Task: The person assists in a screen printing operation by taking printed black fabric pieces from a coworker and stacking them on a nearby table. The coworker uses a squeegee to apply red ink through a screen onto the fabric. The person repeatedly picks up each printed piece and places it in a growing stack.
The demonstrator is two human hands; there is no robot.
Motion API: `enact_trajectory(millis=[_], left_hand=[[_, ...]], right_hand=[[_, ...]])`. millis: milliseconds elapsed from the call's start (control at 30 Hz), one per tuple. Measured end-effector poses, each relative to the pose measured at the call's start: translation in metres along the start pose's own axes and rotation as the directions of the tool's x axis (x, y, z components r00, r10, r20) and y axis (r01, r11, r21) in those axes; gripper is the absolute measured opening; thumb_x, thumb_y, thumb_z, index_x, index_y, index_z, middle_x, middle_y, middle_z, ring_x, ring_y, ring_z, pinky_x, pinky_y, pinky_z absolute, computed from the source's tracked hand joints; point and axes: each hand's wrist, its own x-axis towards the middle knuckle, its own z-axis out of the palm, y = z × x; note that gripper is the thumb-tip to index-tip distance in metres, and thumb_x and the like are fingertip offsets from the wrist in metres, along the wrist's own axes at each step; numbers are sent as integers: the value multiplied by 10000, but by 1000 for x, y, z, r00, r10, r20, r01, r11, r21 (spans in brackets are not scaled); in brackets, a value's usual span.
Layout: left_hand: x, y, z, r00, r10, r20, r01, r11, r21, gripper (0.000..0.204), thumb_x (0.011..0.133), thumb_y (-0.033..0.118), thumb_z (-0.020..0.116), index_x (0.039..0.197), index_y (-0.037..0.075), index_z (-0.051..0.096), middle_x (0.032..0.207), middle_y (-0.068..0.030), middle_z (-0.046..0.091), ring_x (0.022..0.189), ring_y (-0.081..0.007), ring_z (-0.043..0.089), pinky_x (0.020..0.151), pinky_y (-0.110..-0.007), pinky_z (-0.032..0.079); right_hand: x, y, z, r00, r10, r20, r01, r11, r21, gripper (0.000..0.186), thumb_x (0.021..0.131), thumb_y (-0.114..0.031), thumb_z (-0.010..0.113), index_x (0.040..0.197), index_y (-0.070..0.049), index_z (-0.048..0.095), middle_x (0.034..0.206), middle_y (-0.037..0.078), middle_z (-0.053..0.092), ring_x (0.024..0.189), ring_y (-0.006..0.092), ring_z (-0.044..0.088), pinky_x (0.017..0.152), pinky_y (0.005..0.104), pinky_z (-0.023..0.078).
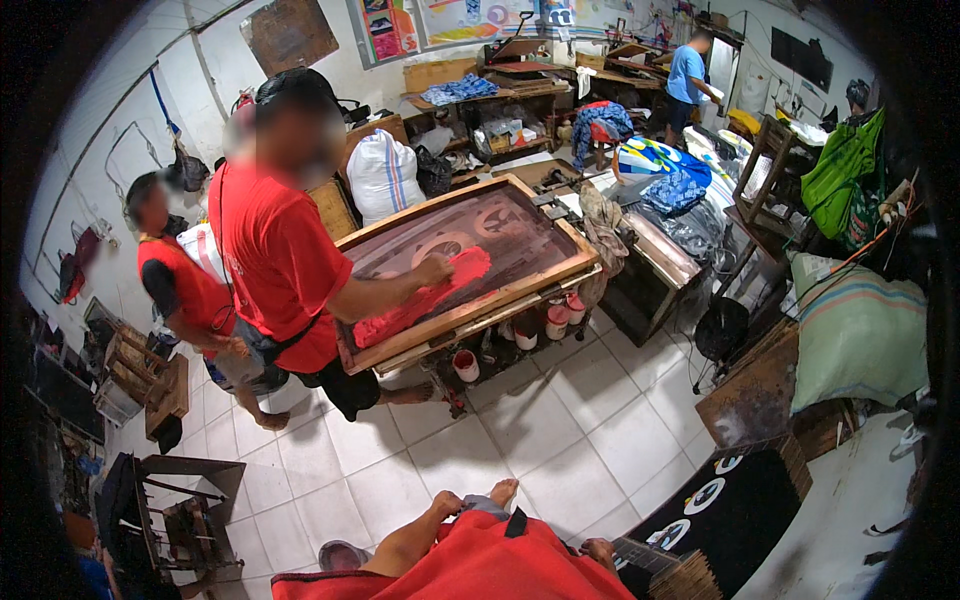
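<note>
Bending left arm forward past red shirt (480, 560), curling left hand (447, 503) beside grey cloth (477, 505); cannot tell whether gripping anything. Hanging right hand (600, 553) low, just beside ridged brown stack (690, 582) and flat black sheet (740, 530) with round white prints; cannot tell grip. Facing, beyond smooth tiled floor (560, 430), wooden-framed screen (556, 218) smeared with thick red paint (425, 297), paint pots (466, 366) below, co-worker (280, 230) partly blocking wall (190, 90).
</note>
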Motion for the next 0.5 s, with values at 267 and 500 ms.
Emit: enact_trajectory(millis=[267, 500], left_hand=[[4, 3, 2, 998, 59, -27, -57, 997, 45, 246, 774, 278, 615, 873, 63, 679, 786, -51, 663, 568, -153, 582, 486, -284, 470], [5, 9, 8, 999, -10, -51, 12, 999, 37, 234, 748, 289, 639, 839, 78, 684, 721, -37, 638, 547, -149, 534, 460, -271, 423]], right_hand=[[-1, 2, -12, 1000, -20, -7, 20, 985, 173, 271, 790, -152, 528, 865, 102, 583, 863, 237, 619, 823, 349, 622, 734, 432, 527], [1, 2, -10, 999, 0, 38, -5, 992, 125, 215, 788, -135, 530, 841, 68, 574, 811, 217, 606, 738, 324, 605, 639, 405, 483]])
